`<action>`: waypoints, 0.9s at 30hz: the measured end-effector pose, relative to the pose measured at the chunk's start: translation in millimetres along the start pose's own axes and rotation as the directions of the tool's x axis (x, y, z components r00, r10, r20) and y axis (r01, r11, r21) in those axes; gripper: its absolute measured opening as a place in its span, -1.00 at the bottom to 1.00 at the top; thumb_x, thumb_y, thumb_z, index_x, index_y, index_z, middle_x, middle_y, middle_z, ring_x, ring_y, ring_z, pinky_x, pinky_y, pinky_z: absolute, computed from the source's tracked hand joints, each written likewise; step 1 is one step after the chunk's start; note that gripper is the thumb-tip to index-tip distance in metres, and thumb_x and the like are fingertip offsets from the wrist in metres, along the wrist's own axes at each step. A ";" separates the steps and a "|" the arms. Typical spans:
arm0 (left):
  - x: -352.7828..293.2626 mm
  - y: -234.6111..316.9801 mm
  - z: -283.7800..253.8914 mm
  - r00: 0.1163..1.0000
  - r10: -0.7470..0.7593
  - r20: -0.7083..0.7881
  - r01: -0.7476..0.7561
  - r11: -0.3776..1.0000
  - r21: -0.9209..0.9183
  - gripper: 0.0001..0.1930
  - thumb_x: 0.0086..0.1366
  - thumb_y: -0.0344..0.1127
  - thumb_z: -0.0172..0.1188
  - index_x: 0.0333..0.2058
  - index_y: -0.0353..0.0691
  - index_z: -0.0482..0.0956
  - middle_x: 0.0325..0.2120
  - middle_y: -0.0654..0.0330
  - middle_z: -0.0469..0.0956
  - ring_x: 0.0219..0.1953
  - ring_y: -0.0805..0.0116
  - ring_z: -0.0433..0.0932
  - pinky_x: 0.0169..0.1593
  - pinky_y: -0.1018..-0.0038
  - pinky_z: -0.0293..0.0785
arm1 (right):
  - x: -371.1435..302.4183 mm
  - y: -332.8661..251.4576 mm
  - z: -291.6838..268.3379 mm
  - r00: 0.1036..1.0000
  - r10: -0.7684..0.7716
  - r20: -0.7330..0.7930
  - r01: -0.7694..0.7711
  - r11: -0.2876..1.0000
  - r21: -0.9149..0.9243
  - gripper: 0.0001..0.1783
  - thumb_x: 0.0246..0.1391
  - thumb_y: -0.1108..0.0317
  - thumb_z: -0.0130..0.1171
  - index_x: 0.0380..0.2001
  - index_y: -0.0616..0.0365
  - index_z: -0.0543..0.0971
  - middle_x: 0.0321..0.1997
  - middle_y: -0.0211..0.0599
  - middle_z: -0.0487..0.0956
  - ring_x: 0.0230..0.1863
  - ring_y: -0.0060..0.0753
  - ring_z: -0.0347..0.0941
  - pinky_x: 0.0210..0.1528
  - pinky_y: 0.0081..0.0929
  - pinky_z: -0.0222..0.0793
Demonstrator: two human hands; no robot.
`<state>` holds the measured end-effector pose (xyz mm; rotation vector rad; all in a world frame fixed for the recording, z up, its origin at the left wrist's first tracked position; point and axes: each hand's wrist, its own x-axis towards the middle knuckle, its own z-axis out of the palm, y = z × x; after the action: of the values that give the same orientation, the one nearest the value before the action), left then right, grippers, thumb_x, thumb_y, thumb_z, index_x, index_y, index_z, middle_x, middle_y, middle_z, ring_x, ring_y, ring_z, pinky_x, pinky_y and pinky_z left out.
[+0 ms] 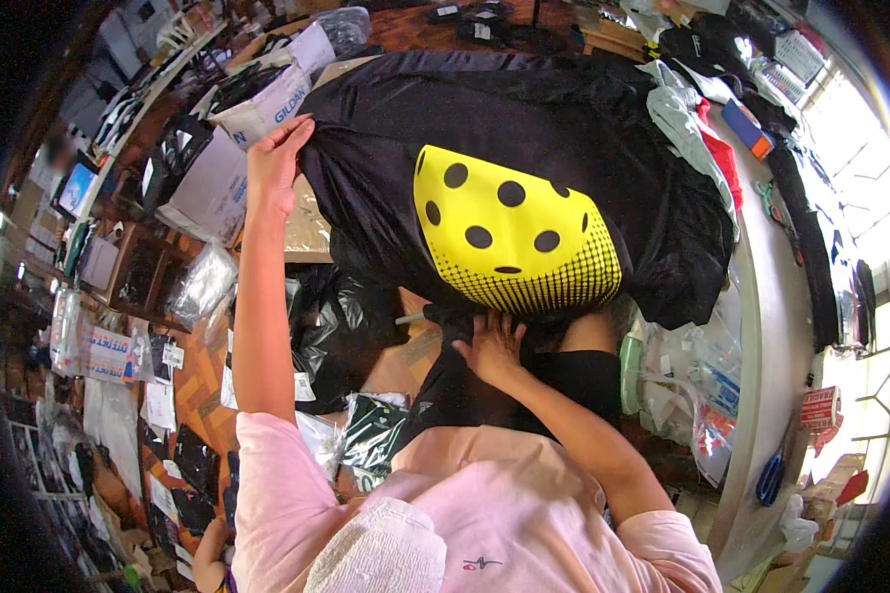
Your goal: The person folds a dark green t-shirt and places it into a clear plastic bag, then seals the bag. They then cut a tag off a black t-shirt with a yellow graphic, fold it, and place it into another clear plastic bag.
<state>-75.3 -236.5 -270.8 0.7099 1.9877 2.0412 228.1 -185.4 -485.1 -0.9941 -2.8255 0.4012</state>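
Note:
A black garment [554, 109], perhaps a T-shirt, is spread in front of me with folds across it. On it is a large yellow print [509, 222] with black round spots and a dotted lower part. My left hand [279, 163], arm stretched forward, pinches the garment's left edge and pulls it taut there. Lower down, my right hand [492, 348] lies with fingers apart at the near edge of the garment, above my black shorts. Its fingertips meet the fabric's edge; whether they reach under it I cannot tell.
Cardboard boxes [218, 178] stand at the left. Black plastic bags [341, 331] lie below the garment's left side. At the right, a long pale table [761, 366] holds scissors [769, 201] and folded clothes. Clear plastic bags [697, 361] hang beside it. A person's arm [211, 558] shows lower left.

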 end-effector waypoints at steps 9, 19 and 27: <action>7.4 38.9 -73.5 0.592 0.793 0.142 -0.265 0.025 0.964 -0.81 0.29 -0.26 -0.11 -0.23 -0.16 0.44 -0.29 0.02 0.50 -0.25 -0.01 0.48 -0.23 0.22 0.38 | 11.3 81.3 -208.0 0.950 -0.304 0.070 0.185 0.731 0.657 -0.81 -0.06 0.35 0.06 -0.38 0.24 0.45 -0.41 -0.25 0.41 -0.37 -0.42 0.35 -0.28 -0.44 0.28; 83.0 104.8 -71.9 0.998 0.035 0.054 -0.046 0.975 0.219 -0.84 0.23 -0.31 -0.03 -0.43 -0.26 0.44 -0.55 0.25 0.40 -0.45 0.38 0.41 -0.33 0.48 0.39 | 94.6 130.8 -426.1 0.935 -0.287 0.207 0.332 0.914 -0.233 -0.62 -0.34 0.56 0.05 -0.28 0.31 0.51 -0.23 -0.02 0.51 -0.22 -0.12 0.45 -0.10 -0.28 0.30; 200.9 195.1 -104.7 0.781 0.612 0.123 -0.146 -0.011 0.989 -0.60 0.27 -0.11 -0.08 -0.17 -0.38 0.43 -0.19 0.05 0.49 -0.17 0.25 0.48 -0.12 0.33 0.45 | 191.5 154.3 -566.7 0.460 -0.302 -0.835 0.124 0.953 -0.276 -0.44 -0.26 0.61 -0.14 -0.08 0.04 0.48 -0.13 -0.14 0.53 -0.07 -0.19 0.45 0.03 -0.47 0.26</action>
<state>-262.5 -249.3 -38.1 1.2775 3.7278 0.4382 284.0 168.5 18.1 -0.5642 -1.9658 -0.3439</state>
